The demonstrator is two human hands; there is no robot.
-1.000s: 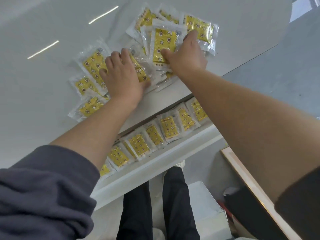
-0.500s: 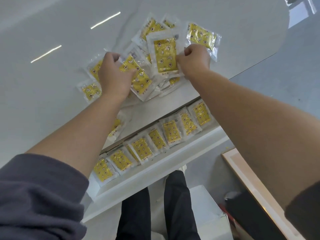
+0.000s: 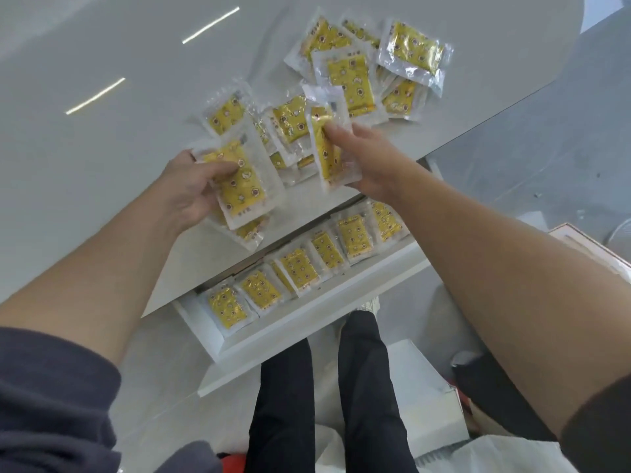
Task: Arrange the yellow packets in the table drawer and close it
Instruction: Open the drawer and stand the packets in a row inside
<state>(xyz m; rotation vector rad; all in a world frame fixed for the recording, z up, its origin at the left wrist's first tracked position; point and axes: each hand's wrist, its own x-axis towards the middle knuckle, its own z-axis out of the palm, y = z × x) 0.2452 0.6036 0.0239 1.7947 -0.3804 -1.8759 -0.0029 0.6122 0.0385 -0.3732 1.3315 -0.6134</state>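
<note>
1. I judge the task to be about half done. One row is laid in the drawer, many packets are not yet stored, and the drawer is not yet closed.
2. My left hand (image 3: 191, 189) has its fingers curled around a small stack of packets (image 3: 242, 179), yellow foil sachets sealed in clear plastic wrap. It holds them just above the near edge of the glossy white table top (image 3: 102, 165).
3. My right hand (image 3: 368, 162) pinches a single packet (image 3: 327, 148) of the same kind between thumb and fingers, lifted a little above the table. I cannot tell whether a second one hides behind it.
4. A loose heap (image 3: 348, 80) of the same packets lies on the table beyond both hands, overlapping and turned in different directions. All of these are left to store.
5. The white shallow table drawer (image 3: 307, 322) is pulled out below the table edge, between the table and my legs.
6. Inside it a row of packets (image 3: 300, 268) runs from the left end to the right, at least six of them. They lie flat, side by side, and partly overlap.
7. The back part of the drawer is hidden under the table top, so I cannot say what lies there.
</note>
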